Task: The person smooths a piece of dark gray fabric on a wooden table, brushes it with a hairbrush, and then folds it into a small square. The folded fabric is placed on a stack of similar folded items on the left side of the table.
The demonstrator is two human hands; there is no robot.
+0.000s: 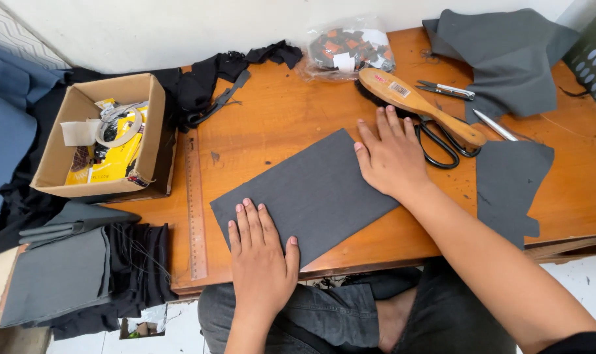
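Flat on the orange-brown wooden table — a dark grey rectangular fabric panel, pinned under left hand and right hand, fingers spread open; behind, a clear crinkled plastic bag and an open brown cardboard box.

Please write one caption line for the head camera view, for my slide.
Both hands, left and right, press flat on a dark grey fabric rectangle on a wooden table.
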